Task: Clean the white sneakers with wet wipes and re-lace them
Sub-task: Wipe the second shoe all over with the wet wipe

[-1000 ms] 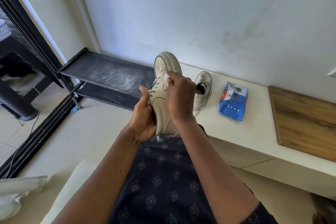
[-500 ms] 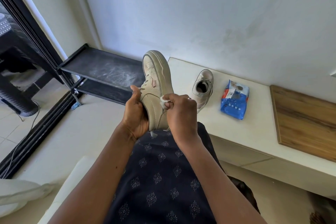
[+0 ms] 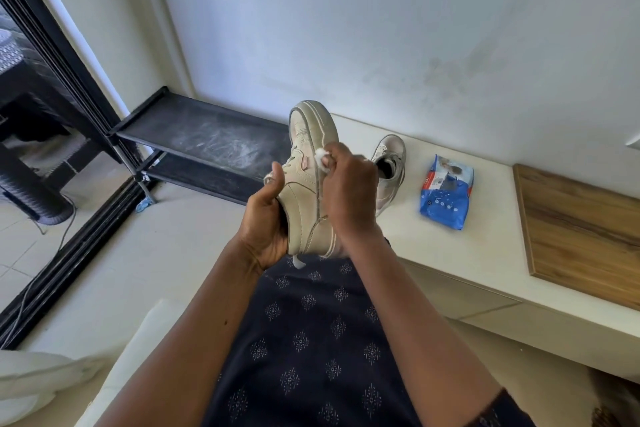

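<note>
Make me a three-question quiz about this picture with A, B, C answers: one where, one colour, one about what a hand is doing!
1. Where is the second sneaker? A in a box. B on the white ledge. C under a chair.
2. What colour is the wipes pack mostly? A blue. B green. C yellow.
3. What is the right hand doing? A hanging empty. B tying a lace. C pinching a wet wipe against the held sneaker.
Answers: 1 B, it stands on the ledge beside the pack. 2 A, its wrapper is mostly blue. 3 C, the wipe shows at its fingertips by the sole.
</note>
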The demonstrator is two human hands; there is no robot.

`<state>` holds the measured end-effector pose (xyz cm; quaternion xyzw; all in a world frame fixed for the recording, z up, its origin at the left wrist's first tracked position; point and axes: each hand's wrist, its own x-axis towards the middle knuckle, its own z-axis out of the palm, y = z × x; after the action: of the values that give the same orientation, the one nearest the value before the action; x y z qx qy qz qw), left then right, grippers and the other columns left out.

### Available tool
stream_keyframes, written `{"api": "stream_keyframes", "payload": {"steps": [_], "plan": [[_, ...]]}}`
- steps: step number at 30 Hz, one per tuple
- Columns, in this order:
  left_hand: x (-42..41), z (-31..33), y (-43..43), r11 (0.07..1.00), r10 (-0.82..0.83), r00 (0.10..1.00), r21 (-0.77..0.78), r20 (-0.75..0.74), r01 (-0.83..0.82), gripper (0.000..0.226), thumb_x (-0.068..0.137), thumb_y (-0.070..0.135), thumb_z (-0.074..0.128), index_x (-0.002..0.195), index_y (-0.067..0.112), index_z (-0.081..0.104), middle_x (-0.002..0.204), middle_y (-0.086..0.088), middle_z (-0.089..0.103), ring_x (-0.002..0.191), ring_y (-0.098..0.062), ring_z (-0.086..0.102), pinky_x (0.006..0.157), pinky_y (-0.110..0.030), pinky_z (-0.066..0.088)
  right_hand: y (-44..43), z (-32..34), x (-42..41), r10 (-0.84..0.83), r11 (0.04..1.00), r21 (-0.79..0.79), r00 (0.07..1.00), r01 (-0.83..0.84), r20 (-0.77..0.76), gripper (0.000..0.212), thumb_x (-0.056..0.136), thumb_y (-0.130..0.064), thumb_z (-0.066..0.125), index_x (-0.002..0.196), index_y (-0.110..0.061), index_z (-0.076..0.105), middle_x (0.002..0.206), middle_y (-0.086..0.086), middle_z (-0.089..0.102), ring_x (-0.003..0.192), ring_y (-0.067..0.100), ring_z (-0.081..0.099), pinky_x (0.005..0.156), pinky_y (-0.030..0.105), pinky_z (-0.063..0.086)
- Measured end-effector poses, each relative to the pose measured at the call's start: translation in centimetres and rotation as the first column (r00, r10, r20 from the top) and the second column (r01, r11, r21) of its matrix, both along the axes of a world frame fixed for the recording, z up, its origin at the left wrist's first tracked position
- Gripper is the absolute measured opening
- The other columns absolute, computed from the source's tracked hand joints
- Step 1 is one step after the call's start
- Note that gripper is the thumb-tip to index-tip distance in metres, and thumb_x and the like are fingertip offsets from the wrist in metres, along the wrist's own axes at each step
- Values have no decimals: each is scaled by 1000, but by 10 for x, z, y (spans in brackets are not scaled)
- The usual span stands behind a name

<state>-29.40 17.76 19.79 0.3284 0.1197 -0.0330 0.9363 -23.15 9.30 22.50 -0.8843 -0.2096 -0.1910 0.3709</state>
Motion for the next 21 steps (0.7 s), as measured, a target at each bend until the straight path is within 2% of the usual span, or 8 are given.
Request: {"api": "stream_keyframes", "payload": {"steps": [3,6,10,13,16,17,19,21], "plan": [[0,1,-3,1000,-26,999,12,20,25,58,93,46,33,131,7,50,117,-15,66,105,-29,64,85,-42,55,6,8,20,-38,999,-8,996,39,82,13,73,6,58,76,-3,67,54,17,60,49,34,56,46,23,29],[1,0,-4,999,-14,1000,29,25,14,55,90,45,38,129,9,53,115,-14,66,104,-29,65,87,-44,54,12,16,38,-96,995,7,986,96,138,14,69,6,57,72,-4,66,53,17,59,50,39,53,51,23,24],[2,0,-3,999,18,999,29,29,-19,52,88,43,41,125,10,56,112,-12,68,101,-27,66,89,-44,53,16,16,56,-102,995,-6,992,103,79,13,82,-3,55,82,-5,68,69,23,64,67,46,53,54,28,28],[1,-1,-1,999,38,999,7,13,-38,50,86,41,42,123,10,56,108,-11,70,98,-26,68,87,-43,55,13,11,53,-89,996,19,994,88,61,13,83,-5,55,79,-5,68,67,22,62,62,43,45,54,30,25],[1,-4,3,997,75,997,-31,-12,-76,49,87,40,43,123,10,56,112,-12,68,100,-27,67,87,-45,54,6,3,48,-57,998,35,998,57,0,15,77,2,56,72,-5,68,60,24,54,55,38,38,53,27,30],[1,-4,5,994,94,995,-49,-16,-94,49,88,40,42,123,10,56,113,-13,68,101,-27,66,87,-46,54,3,-1,46,-33,999,35,999,34,-11,17,77,4,56,72,-5,69,58,24,54,53,36,41,53,26,33],[2,-4,11,988,135,991,-71,-16,-136,50,88,41,42,125,10,55,114,-13,67,101,-27,66,87,-47,54,-2,-9,35,54,998,9,999,-54,7,20,78,3,56,81,-5,74,64,19,67,52,25,55,53,25,41],[2,-3,16,986,155,988,-61,-15,-156,53,87,42,42,127,9,54,115,-13,66,102,-28,66,87,-47,53,-8,-16,23,148,989,-11,988,-148,53,24,75,-2,54,86,-4,74,70,14,71,56,25,63,53,25,50]]}}
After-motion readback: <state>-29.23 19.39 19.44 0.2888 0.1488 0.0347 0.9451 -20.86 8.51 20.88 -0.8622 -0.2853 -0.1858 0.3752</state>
